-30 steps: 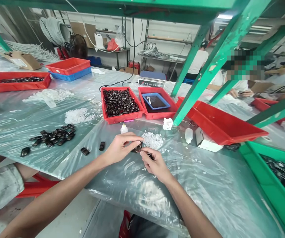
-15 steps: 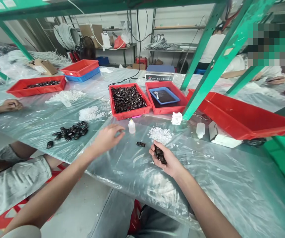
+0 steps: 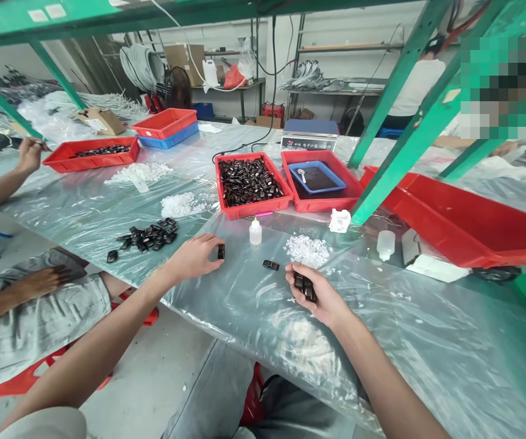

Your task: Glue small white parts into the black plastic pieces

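My left hand (image 3: 197, 258) pinches one small glossy black plastic part (image 3: 221, 252) between thumb and fingertips, just over the sheeted table. A few more such black parts (image 3: 305, 285) lie gripped in my closed right hand (image 3: 318, 292); how many is partly hidden by the fingers. On the table between the hands rests a single black part (image 3: 270, 264). Behind it stands a small white squeeze bottle (image 3: 255, 231) with a yellowish tip. A heap of white plastic bits (image 3: 307, 249) lies just beyond my right hand. Left of my left hand is a pile of black parts (image 3: 146, 236).
A red tray (image 3: 254, 211) full of black parts sits ahead, beside another red tray (image 3: 322, 204) holding a blue tray. A green post (image 3: 395, 146) and a tilted red bin (image 3: 454, 225) stand at right. Co-workers' hands (image 3: 30, 153) show at left.
My left hand has come down slightly, and a black part now shows in its pinch. My right hand keeps its hold. At far left, a co-worker's hand has risen beside a red tray.
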